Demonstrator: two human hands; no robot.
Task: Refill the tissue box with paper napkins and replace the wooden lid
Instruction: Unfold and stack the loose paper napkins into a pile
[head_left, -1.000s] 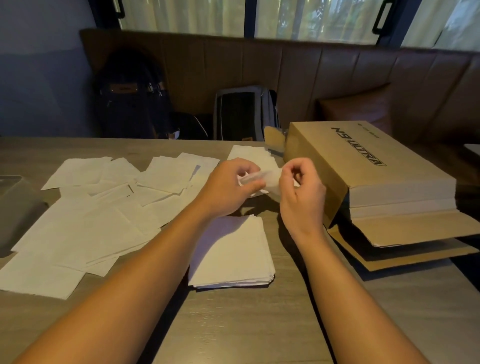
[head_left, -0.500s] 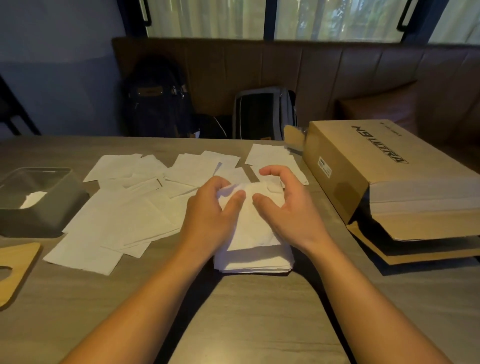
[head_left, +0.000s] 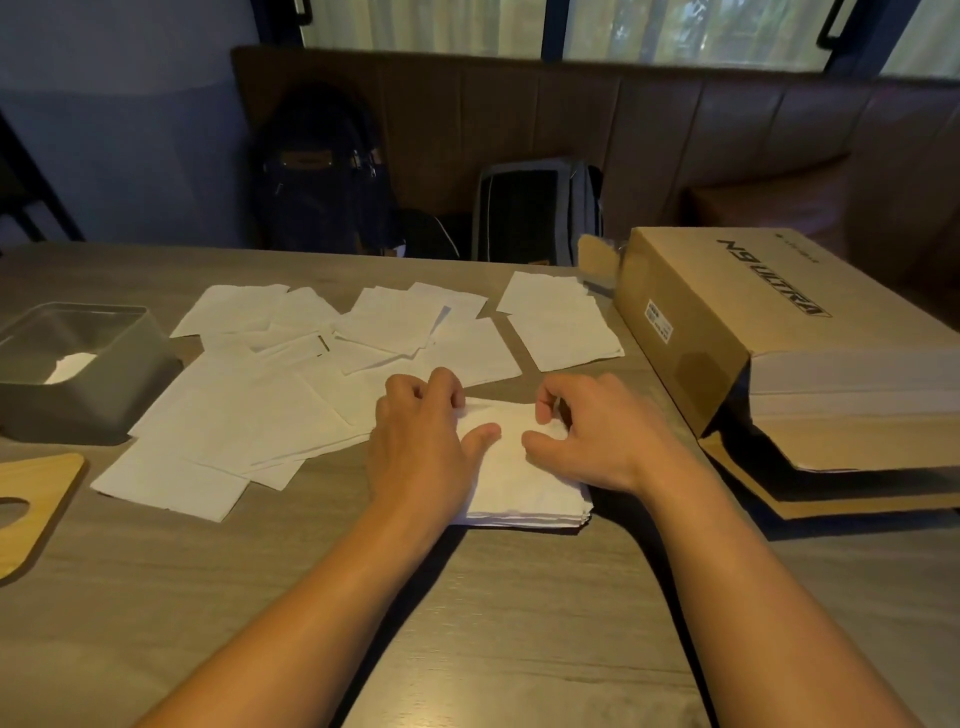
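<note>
Far left, the wooden lid (head_left: 31, 499) lies flat at the table (head_left: 467, 623) edge, off the box and a little nearer the person than it. Just behind it sits the grey tissue box (head_left: 67, 410), mouth up, with one white napkin (head_left: 70, 366) low inside, so by my reckoning it is nearly empty and the refill is barely begun. Next across, loose napkins (head_left: 249, 415) are fanned over the table, overlapping, filling the ground between the box and the hands. Now the left hand (head_left: 421, 436): fingers curled over the far left corner of the stack of napkins (head_left: 524, 483), thumb laid flat on the top sheet, so it has a hold on the pile. The stack sits squared in front of the person, its long sides running away from them and tilted slightly. The right hand (head_left: 597, 441) is down on the pile's right side, thumb and forefinger bent toward the top sheet with a gap showing between them; pinching or only touching, I cannot tell. Beyond it, a cardboard box (head_left: 727, 322) lies on its side, clear of the work. Here is what matters: the tissue box lies well to the left of the stack, past the loose sheets, and the left hand is the nearer one. I'd expect the pile to travel leftward over that litter.
</note>
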